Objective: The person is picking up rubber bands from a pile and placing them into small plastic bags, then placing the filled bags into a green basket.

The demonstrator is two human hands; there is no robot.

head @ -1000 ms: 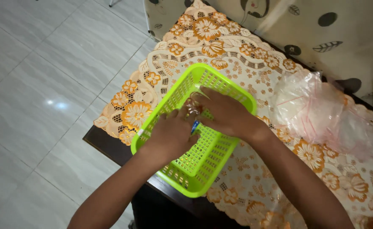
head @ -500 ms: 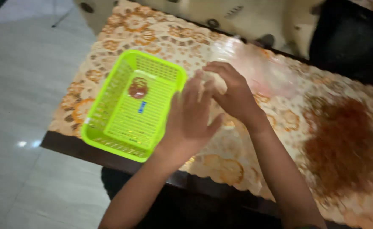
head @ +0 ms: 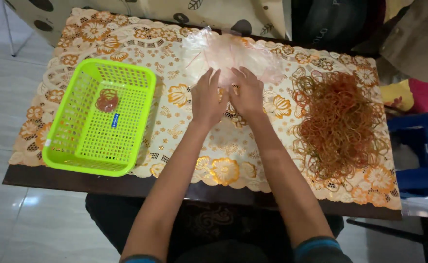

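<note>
Floral lace cloth (head: 189,141) covers the dark table, and both hands rest side by side at its middle, on the near edge of a clear plastic bag (head: 228,53) that lies flat and stretches away from the person. Left hand (head: 208,100) and right hand (head: 247,95) press down with fingers spread, palms down — gripping nothing that I can make out. From the bag, the heap of rubber bands (head: 340,122) lies to the right, nearer the right hand — the green basket (head: 85,160) sits well off left.

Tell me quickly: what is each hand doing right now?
Left hand: open, fingers flat on the clear plastic bag, gripping nothing.
Right hand: open, fingers on the same bag, gripping nothing.
</note>
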